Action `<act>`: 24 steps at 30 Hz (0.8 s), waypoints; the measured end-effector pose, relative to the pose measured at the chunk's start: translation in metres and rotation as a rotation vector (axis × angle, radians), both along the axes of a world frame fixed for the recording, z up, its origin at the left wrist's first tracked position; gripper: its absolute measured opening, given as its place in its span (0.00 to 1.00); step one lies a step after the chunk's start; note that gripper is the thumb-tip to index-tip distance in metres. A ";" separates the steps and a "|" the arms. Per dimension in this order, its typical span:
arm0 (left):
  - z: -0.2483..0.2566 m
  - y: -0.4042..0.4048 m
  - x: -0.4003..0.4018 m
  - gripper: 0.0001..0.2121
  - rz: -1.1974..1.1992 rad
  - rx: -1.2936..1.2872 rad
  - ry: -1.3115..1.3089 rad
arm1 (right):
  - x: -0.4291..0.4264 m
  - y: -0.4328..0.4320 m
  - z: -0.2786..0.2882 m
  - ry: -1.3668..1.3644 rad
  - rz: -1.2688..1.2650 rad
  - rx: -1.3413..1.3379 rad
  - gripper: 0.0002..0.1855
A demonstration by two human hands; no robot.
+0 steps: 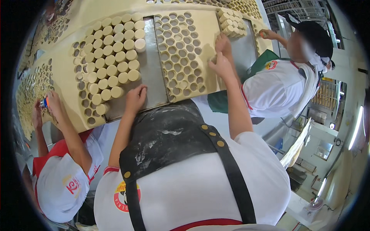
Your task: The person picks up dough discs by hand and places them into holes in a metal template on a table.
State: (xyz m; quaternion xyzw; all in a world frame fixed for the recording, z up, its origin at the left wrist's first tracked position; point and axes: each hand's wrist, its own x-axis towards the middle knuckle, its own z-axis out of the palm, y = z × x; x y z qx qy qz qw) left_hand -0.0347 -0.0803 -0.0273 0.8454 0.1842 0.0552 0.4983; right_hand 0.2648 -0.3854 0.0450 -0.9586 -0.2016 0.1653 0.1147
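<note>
A metal tray [151,66] lies before me on the sheet of dough, its left part covered by rows of thick round dough pieces [109,60]. Over the tray's near edge is my left hand [136,97], fingers curled, close to the lowest pieces; its palm side is hidden. My right hand [223,67] hovers at the dough sheet [203,43], right of a cut-out area. Its fingers are bent around a small greyish object [214,59], too unclear to name. Just beyond it is a co-worker's hand [224,44].
Perforated dough [180,57] lies right of the tray. A second metal tray [247,43] holds stacked dough rounds [231,21] beside a co-worker [277,78] at right. Another co-worker [62,179] at left holds an orange-and-blue tool [44,102] over cut dough [34,89].
</note>
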 end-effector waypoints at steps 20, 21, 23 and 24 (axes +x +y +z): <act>-0.005 0.003 0.000 0.09 0.064 -0.029 0.087 | 0.018 0.038 -0.015 0.267 0.048 -0.197 0.34; -0.004 0.003 0.000 0.09 0.058 -0.032 0.102 | 0.017 0.038 -0.016 0.255 0.055 -0.224 0.35; 0.000 0.001 -0.001 0.09 0.067 -0.023 0.090 | 0.014 0.039 -0.018 0.257 0.061 -0.254 0.35; 0.002 0.002 0.001 0.09 0.076 -0.014 0.084 | 0.015 0.041 -0.019 0.269 0.065 -0.253 0.36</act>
